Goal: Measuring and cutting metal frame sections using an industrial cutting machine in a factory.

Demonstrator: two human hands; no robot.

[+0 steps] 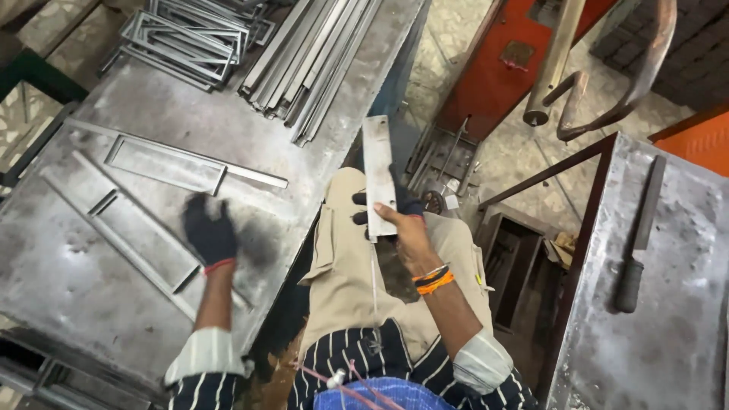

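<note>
A: Starting close in, what is the right hand (406,228) doing?

B: It is gripping a flat metal strip (378,171) by its lower end, fingers closed around it, thumb lying along the near edge. The strip is standing upright above the person's knees, rising well past the fingertips, its top end free.

A: And the left hand (209,231)?

B: It is hovering in a dark glove over the steel table (152,99), fingers spread and loose, gripping nothing. A long frame piece (129,239) is lying just beside it, and whether the glove is touching it I cannot tell.

A: How far along is the work looking?

B: I judge it midway. Two frame pieces are lying laid out on the table, the second, a narrow rectangular frame (171,163), farther back. Beyond those, a stack of finished-looking frames (190,38) is sitting at the far edge beside a bundle of loose strips (319,53), so plenty of stock is remaining.
</note>
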